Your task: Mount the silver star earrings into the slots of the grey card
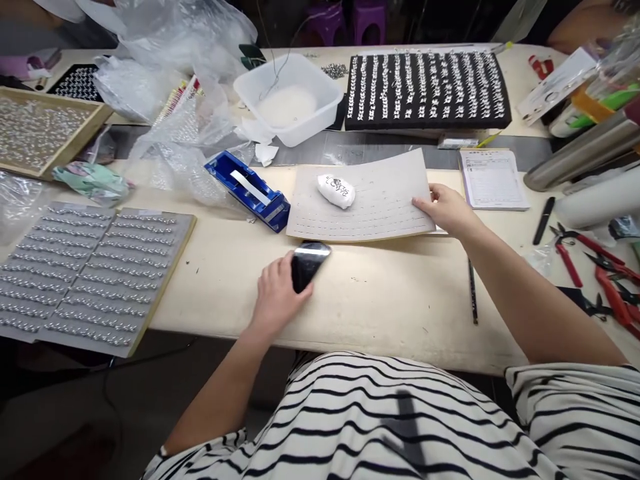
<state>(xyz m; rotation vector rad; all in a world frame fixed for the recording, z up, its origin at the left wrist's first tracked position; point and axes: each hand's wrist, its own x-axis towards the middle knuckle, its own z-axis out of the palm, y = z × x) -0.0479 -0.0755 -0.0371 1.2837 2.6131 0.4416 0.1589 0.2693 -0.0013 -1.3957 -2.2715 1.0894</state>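
A grey card sheet [370, 213] with rows of short slits lies on the pale table [380, 313], its far edge bowed, with a white wrapped lump [336, 191] resting on it. The right hand [445, 210] lies spread on the sheet's right edge. The left hand [277, 297] curls around a glossy black phone [306, 267], near and right of the blue tape dispenser [247, 190].

The left hand [277, 297] sits low of centre, its fingers curled around a black object [306, 268], with the wrist angled up from the lower left of the frame. The right hand [446, 210] lies open and palm-down right of centre, fingers pointing left. The right forearm [530, 297] slants down to a striped sleeve [570, 413] at the lower right.
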